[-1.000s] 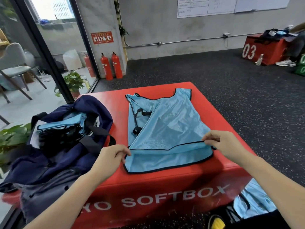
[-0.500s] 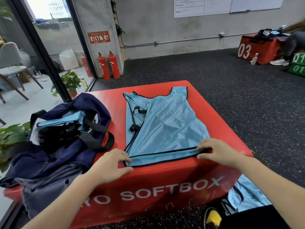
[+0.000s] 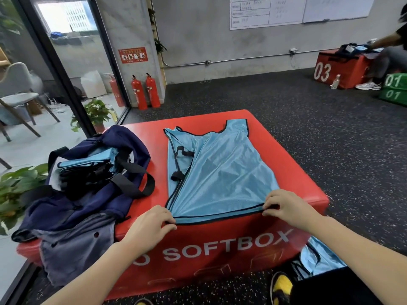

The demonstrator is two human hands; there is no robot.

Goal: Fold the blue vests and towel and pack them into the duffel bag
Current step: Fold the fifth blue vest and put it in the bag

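1. While the hem is pinched at both corners, the fold step is judged to be in hand: one blue vest is laid flat at frame centre on the red soft box, its near edge lined up with the box's front edge.
2. Left hand, lower centre: thumb and fingers are curled onto the vest's near-left hem corner, grasping it.
3. Right hand, lower right of centre: fingertips are clamped on the near-right hem corner.
4. Next move, as judged: the hem is to be carried away toward the neckline, both corners kept level so the halves stack squarely.
5. Vest material: thin, glossy mesh-like fabric with black piping; one side panel is already turned in, leaving a diagonal edge and black straps exposed at the left.
6. Duffel bag, left of frame: soft navy cloth, unzipped and slumped, black webbing handles; folded blue pieces are already stacked inside.
7. Another blue vest is seen on the floor, lower right, not yet folded.
8. No towel can be identified for certain.
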